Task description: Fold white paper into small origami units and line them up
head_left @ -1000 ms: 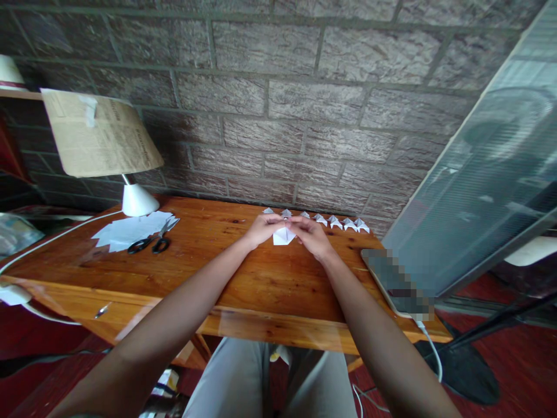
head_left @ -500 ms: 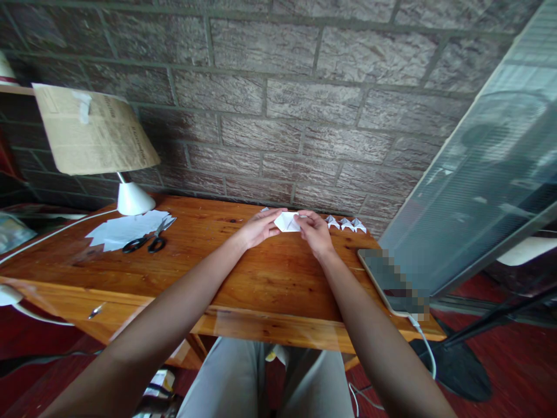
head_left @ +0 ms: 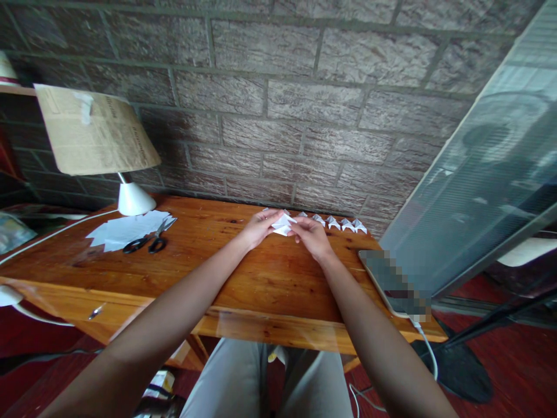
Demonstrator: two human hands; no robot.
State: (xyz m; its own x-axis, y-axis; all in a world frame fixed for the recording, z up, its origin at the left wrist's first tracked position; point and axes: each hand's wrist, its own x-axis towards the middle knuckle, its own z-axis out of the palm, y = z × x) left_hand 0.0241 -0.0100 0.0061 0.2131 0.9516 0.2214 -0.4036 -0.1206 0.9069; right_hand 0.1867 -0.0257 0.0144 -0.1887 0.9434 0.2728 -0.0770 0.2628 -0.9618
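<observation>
Between my two hands is a small piece of folded white paper (head_left: 284, 223), held above the far part of the wooden table. My left hand (head_left: 257, 229) pinches its left side. On the other side, the fingers of my right hand (head_left: 311, 234) grip the paper's right edge. The paper shows pointed, raised folds; its underside is hidden. Behind and to the right of my hands, several small folded paper shapes (head_left: 333, 223) stand in a row along the wall side of the table.
At the left lie loose paper sheets (head_left: 126, 229) with black-handled scissors (head_left: 150, 238) on their edge, below a lamp (head_left: 134, 198). A tablet-like device (head_left: 387, 278) with a white cable (head_left: 429, 348) rests at the table's right edge. A brick wall (head_left: 287, 145) rises behind the table (head_left: 270, 278).
The paper in my hands has gone from a flatter shape to one with pointed, opened folds. My right hand has shifted slightly left and down, uncovering more of the row of paper shapes.
</observation>
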